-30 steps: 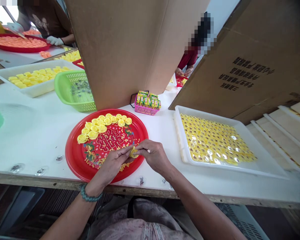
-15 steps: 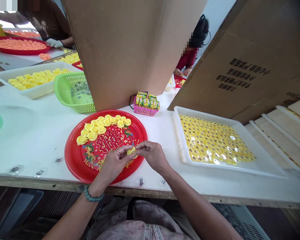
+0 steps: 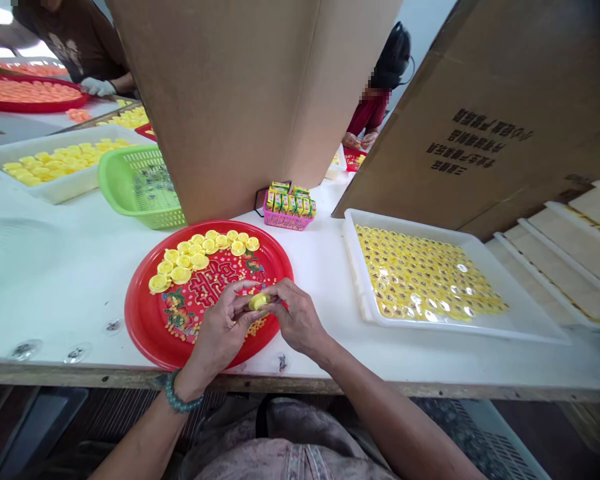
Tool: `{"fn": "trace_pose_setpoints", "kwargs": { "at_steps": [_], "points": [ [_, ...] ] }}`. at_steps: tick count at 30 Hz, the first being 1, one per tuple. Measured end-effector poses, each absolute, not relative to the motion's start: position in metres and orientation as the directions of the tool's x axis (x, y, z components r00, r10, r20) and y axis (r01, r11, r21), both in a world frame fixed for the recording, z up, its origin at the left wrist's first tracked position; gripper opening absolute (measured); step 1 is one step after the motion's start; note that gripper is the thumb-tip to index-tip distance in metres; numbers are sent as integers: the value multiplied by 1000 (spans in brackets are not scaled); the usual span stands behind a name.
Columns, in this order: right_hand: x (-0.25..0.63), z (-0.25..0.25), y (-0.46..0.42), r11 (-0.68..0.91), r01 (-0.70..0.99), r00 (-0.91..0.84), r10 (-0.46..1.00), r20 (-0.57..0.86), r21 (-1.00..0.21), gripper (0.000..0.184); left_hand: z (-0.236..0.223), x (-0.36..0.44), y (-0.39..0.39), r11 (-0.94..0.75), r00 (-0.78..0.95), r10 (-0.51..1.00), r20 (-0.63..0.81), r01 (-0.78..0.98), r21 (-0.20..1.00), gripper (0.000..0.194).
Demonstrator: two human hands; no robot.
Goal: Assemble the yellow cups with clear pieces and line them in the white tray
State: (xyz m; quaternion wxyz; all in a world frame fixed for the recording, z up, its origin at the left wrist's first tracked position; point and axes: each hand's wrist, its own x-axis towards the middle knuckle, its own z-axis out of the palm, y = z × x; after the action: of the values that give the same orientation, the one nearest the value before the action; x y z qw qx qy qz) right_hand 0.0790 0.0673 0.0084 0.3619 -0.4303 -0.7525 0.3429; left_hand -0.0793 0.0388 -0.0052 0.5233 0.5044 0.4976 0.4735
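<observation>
Between the fingertips of both my hands is a small round yellow plastic piece, held over the near right part of a red round tray. My left hand pinches its left side, and my right hand grips the right side with thumb and fingers. My fingers hide part of the piece. Similar yellow cup-like pieces lie in a curved band along the tray's far left side. Tiny yellow bits are scattered over its printed middle. A clear disc with a dark print lies by the table's front edge.
At right stands a white tray of yellow pieces under shiny clear covers. Behind are a pink basket of small boxes, cardboard panels and a green basket. More clear discs lie at left. Two co-workers sit beyond.
My hands have turned the yellow piece, and its outline now looks different. The view has shifted slightly. A clear disc near my right forearm no longer shows.
</observation>
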Motion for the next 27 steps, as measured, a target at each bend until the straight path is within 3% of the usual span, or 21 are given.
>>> {"fn": "trace_pose_setpoints", "kwargs": {
  "at_steps": [3,8,12,15,20,23,27],
  "points": [
    [81,7,68,329,351,-320,922,218,-877,16,-3,-79,41,51,73,996,-52,22,998,53],
    [96,13,70,191,198,-383,918,103,-961,19,0,-73,45,131,121,986,-119,-99,986,53],
    [104,16,61,233,151,-358,919,167,-961,25,2,-69,45,149,121,984,-130,-163,975,45],
    [105,15,51,424,224,-306,886,349,-878,30,5,-66,43,143,48,989,-137,-155,977,46],
    [100,6,42,673,458,-332,736,590,-581,47,11,-57,37,208,22,978,-207,-148,967,45],
    [96,1,41,673,554,-276,704,654,-490,40,13,-51,35,205,12,979,-205,-153,967,45],
    [90,0,37,622,614,-214,723,656,-486,34,15,-47,33,201,16,980,-201,-172,965,37]
  ]
}}
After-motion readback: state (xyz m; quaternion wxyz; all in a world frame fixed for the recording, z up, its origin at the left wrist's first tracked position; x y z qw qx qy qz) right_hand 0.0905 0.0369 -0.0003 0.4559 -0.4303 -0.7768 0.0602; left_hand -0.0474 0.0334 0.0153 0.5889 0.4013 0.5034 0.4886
